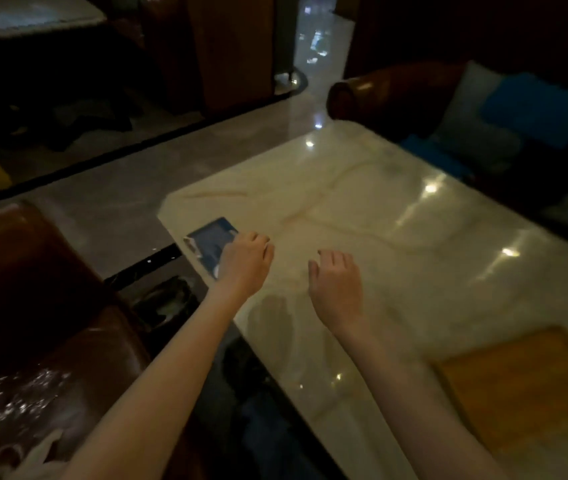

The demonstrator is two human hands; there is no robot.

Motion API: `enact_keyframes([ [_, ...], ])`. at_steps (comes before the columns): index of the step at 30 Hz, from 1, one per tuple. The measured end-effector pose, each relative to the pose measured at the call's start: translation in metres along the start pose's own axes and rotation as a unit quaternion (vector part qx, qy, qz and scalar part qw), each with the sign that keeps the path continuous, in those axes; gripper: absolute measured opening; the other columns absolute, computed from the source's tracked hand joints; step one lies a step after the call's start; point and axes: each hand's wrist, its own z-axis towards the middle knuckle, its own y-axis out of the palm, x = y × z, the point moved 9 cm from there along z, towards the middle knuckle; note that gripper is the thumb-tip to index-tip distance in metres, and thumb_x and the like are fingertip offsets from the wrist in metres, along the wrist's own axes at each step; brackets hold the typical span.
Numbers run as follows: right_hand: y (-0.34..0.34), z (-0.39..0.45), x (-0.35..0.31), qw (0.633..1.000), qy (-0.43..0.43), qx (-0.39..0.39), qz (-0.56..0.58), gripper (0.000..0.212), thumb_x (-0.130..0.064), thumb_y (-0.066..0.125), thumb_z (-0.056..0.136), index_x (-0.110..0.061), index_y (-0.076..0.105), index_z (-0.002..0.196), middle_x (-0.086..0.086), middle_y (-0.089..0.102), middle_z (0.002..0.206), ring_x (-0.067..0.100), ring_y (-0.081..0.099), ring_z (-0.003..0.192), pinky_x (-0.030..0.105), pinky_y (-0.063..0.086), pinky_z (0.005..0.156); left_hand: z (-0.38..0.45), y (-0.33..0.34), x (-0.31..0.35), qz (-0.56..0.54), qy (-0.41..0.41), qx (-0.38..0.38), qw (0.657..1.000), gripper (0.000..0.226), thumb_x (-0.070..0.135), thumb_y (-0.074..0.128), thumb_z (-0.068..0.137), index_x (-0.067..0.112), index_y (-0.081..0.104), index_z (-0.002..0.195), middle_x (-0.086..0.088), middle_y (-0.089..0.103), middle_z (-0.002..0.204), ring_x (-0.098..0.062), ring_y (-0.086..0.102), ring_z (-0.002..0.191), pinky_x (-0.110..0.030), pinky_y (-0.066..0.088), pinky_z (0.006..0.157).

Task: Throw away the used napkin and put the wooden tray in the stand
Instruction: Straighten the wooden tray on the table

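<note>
The wooden tray (525, 386) lies flat on the pale marble table (362, 209), at its near right. My left hand (244, 263) hovers over the table's near left corner, knuckles up and fingers curled down, partly covering a blue card (211, 242). A small pale speck shows at its fingertips; the palm is hidden. My right hand (336, 282) hovers just right of it, fingers loosely bent and apart, holding nothing. No napkin is clearly visible.
A dark bin-like container (165, 303) with something pale inside sits on the floor by the table's left corner. A brown leather seat (33, 289) is on the left with a white plastic bag (33, 459). A sofa with blue and grey cushions (518, 112) stands behind the table.
</note>
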Motion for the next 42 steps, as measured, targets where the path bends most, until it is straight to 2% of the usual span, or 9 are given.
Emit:
enact_keyframes([
  [5,-0.041,-0.084,0.110,0.988,0.148,0.014,-0.032,0.036,-0.028,0.038,0.078,-0.006,0.062,0.094,0.015,0.068,0.089,0.035,0.062,0.082,0.039,0.054,0.072,-0.023,0.043,0.093,0.010,0.135,-0.035,0.990,0.040,0.028,0.032,0.090,0.006,0.057,0.114,-0.014,0.062,0.118,-0.033,0.056,0.107,-0.044,0.046,0.086],
  [9,-0.065,-0.154,0.187,0.955,0.291,0.024,-0.044,0.042,-0.029,0.038,0.080,-0.001,0.059,0.103,0.019,0.066,0.102,0.037,0.060,0.097,0.042,0.050,0.085,-0.040,0.080,0.166,0.016,0.226,-0.085,0.970,0.052,0.036,0.026,0.082,0.009,0.061,0.108,-0.014,0.067,0.110,-0.034,0.061,0.102,-0.044,0.049,0.078],
  [15,-0.085,-0.234,0.262,0.894,0.448,0.019,-0.026,0.046,-0.026,0.043,0.092,0.002,0.042,0.129,0.022,0.047,0.135,0.035,0.040,0.124,0.045,0.036,0.103,-0.071,0.133,0.257,0.030,0.337,-0.135,0.931,0.048,0.036,0.026,0.090,0.012,0.047,0.126,-0.011,0.053,0.132,-0.029,0.046,0.124,-0.042,0.040,0.096],
  [20,-0.079,-0.267,0.287,0.867,0.498,-0.004,-0.011,0.050,-0.034,0.042,0.092,-0.002,0.039,0.130,0.017,0.047,0.134,0.030,0.039,0.124,0.041,0.034,0.104,-0.093,0.189,0.294,0.064,0.380,-0.196,0.902,0.041,0.030,0.036,0.093,0.013,0.041,0.131,-0.008,0.047,0.138,-0.027,0.038,0.130,-0.041,0.034,0.103],
  [28,-0.057,-0.264,0.295,0.861,0.506,-0.056,0.019,0.047,-0.043,0.044,0.089,-0.009,0.046,0.123,0.011,0.047,0.127,0.025,0.040,0.117,0.038,0.038,0.097,-0.091,0.240,0.285,0.067,0.275,-0.290,0.914,0.034,0.022,0.043,0.091,0.005,0.048,0.120,-0.018,0.047,0.126,-0.034,0.045,0.114,-0.043,0.041,0.096],
  [32,-0.052,-0.260,0.298,0.845,0.525,-0.034,0.097,0.034,-0.030,0.049,0.090,-0.007,0.053,0.114,0.011,0.050,0.118,0.024,0.044,0.110,0.034,0.040,0.094,-0.080,0.240,0.280,-0.054,0.172,-0.307,0.934,0.025,0.009,0.047,0.089,0.000,0.061,0.107,-0.023,0.052,0.110,-0.037,0.053,0.098,-0.036,0.042,0.086],
  [36,-0.051,-0.262,0.309,0.808,0.552,-0.003,0.207,0.031,-0.017,0.047,0.092,-0.004,0.053,0.120,0.013,0.048,0.119,0.022,0.052,0.099,0.028,0.044,0.086,-0.080,0.241,0.278,-0.051,0.152,-0.333,0.929,0.019,0.010,0.052,0.086,-0.004,0.065,0.090,-0.026,0.059,0.100,-0.038,0.057,0.094,-0.038,0.043,0.081],
  [40,-0.075,-0.257,0.326,0.832,0.501,0.017,0.238,0.026,-0.014,0.044,0.093,-0.009,0.056,0.116,0.008,0.046,0.112,0.011,0.046,0.086,0.021,0.042,0.079,-0.091,0.228,0.288,-0.056,0.149,-0.326,0.932,0.021,0.011,0.051,0.087,-0.004,0.064,0.080,-0.024,0.056,0.086,-0.034,0.057,0.083,-0.040,0.043,0.077],
  [42,-0.090,-0.255,0.341,0.842,0.480,0.012,0.246,0.024,-0.012,0.046,0.091,-0.008,0.059,0.112,0.007,0.047,0.110,0.015,0.050,0.089,0.025,0.046,0.082,-0.101,0.219,0.296,-0.081,0.138,-0.314,0.936,0.024,0.009,0.052,0.086,-0.002,0.062,0.068,-0.021,0.054,0.072,-0.029,0.054,0.069,-0.042,0.044,0.070],
])
